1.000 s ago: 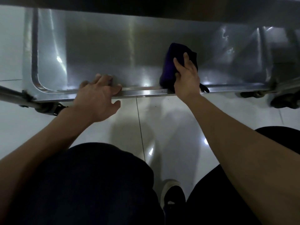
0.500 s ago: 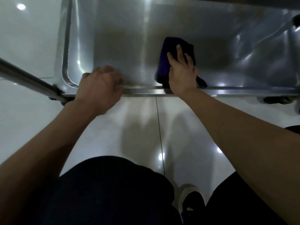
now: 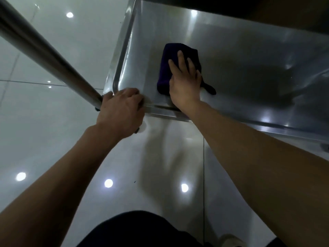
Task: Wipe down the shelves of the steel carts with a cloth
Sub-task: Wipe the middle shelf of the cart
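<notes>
Steadily Across the Bottom Shelf

Right now I am wiping the low shelf [image 3: 231, 56] of the cart, and doing it well looks mostly a matter of pressure and coverage. My right hand [image 3: 184, 81] lies flat on the cloth [image 3: 166, 68], fingers straight and spread, palm pressing it down onto the steel. I would keep that flat press so the whole pad of cloth drags evenly and does not bunch under the knuckles. A loose tail of cloth sticks out past my wrist on the right; I judge it could fold under or catch on the lip, so I would tuck it in if it trails.

My left hand [image 3: 122, 107] grips the near corner of the shelf, fingers curled over the rim [image 3: 222, 120] just beside the post [image 3: 44, 50]. That hold should keep the cart from rolling while I push.

Long overlapping strokes along the shelf seem best, ending in the rounded left corner where grime probably gathers against the raised edge.

As for the cloth, it sits directly under my right palm and fingers, its dark far edge showing beyond my fingertips and along the left of the hand. It rests on the shelf's left part, near the front rim, a little apart from the left wall.
</notes>
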Tool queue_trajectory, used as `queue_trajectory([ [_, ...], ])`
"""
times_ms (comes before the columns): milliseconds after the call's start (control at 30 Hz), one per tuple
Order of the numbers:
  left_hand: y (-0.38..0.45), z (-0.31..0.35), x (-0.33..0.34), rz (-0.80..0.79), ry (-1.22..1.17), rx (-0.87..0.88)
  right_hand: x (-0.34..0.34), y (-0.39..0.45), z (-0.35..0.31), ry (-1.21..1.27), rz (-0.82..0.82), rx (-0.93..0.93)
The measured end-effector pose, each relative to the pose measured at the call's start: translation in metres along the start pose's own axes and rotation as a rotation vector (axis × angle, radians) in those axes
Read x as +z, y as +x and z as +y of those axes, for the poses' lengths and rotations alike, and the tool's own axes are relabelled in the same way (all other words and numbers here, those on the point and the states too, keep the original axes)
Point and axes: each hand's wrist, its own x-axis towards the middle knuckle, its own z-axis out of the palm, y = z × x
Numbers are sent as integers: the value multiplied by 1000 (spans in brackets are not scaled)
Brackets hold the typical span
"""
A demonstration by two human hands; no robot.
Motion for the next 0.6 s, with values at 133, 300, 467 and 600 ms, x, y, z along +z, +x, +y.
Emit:
queue_trajectory([
  [133,-7,-6,3,23,-3,46,4,25,-45,32,-97,-102],
  [300,-1,-6,2,-19,17,39,-4,56,-85,19,-272,-259],
  [467,3,-4,-5,-97,79,22,-13,58,-74,9,-312,-290],
  [600,7,9,-10,-186,84,-22,-23,51,-43,13,-301,-293],
])
